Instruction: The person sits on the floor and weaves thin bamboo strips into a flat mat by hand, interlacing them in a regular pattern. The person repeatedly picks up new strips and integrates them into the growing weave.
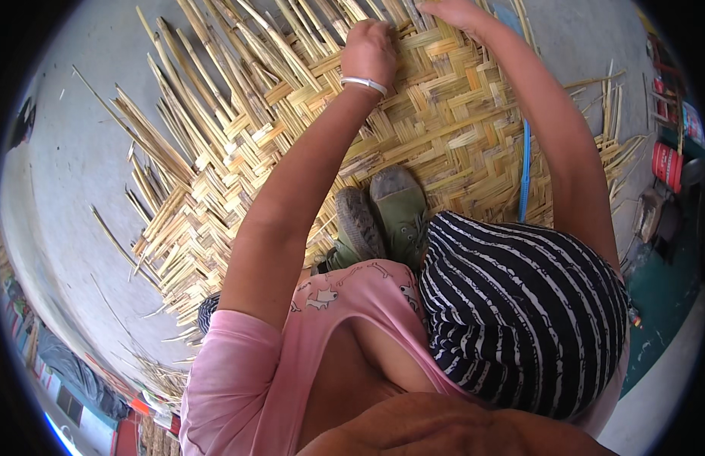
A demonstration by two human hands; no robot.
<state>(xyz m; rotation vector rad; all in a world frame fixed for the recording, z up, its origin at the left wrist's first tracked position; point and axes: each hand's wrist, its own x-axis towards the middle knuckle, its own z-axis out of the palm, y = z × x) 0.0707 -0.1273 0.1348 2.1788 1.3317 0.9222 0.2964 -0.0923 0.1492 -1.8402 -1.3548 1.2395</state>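
Observation:
A woven mat of split cane strips (455, 99) lies on the floor under my feet, pale yellow and in a zigzag weave. My left hand (369, 55), with a white bangle at the wrist, presses down at the mat's far part. Its fingers are curled under, and what they grip is hidden. Farther right, my right hand (453, 12) is partly cut off by the top edge of the picture. Its fingertips come together at a greyish cane strip (415, 15) beside the weave. Long unwoven cane ends (208, 64) stick out along the far left side.
My green shoes (398, 209) stand on the mat. A narrow blue strip (526, 163) runs along its right part. Grey concrete floor (79, 167) lies to the left. A red container (666, 167) and other items stand at the far right; loose cane pieces (158, 376) lie at the lower left.

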